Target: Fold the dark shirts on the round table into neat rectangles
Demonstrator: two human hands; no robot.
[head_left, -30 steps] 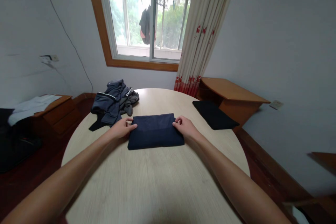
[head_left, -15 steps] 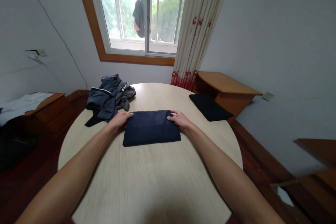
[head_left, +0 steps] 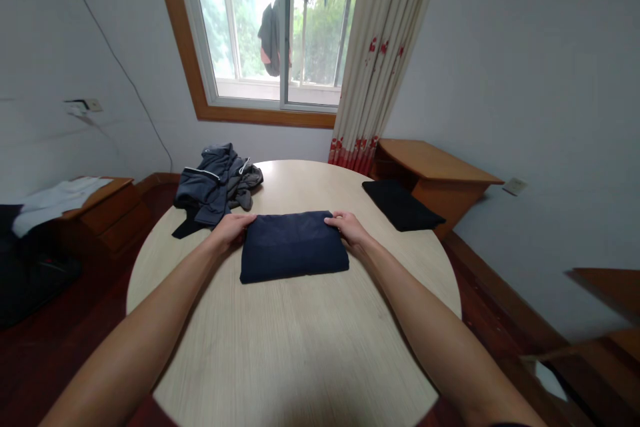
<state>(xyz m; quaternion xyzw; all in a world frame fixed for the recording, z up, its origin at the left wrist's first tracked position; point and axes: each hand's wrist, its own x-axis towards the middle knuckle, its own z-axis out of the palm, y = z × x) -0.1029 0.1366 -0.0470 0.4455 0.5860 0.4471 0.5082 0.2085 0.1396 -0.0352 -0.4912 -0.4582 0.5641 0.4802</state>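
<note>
Your left hand (head_left: pixel 234 228) grips the navy cloth (head_left: pixel 295 248) at its far left corner, the thumb laid on top and the other fingers mostly hidden behind the edge. Your right hand (head_left: pixel 350 229) pinches the same cloth at its far right corner, thumb over the top; how far the fingers reach underneath, you cannot tell from this view. The cloth lies folded into a flat, wide rectangle at the middle of the round table (head_left: pixel 295 340), between your two hands, its near edge toward you. Whether its far edge rests on the wood or is slightly raised is hard to tell. Beyond your left hand, near the table's far left edge, sits a loose, crumpled pile (head_left: pixel 203 190) of dark grey clothes with white trim. To the right of your right hand and apart from it, a black cloth (head_left: pixel 403 205) lies flat by the table's right edge, next to a brown desk (head_left: pixel 440 163). Past the table, a curtain (head_left: pixel 385 60) hangs at the right side of the window (head_left: pixel 245 27).
</note>
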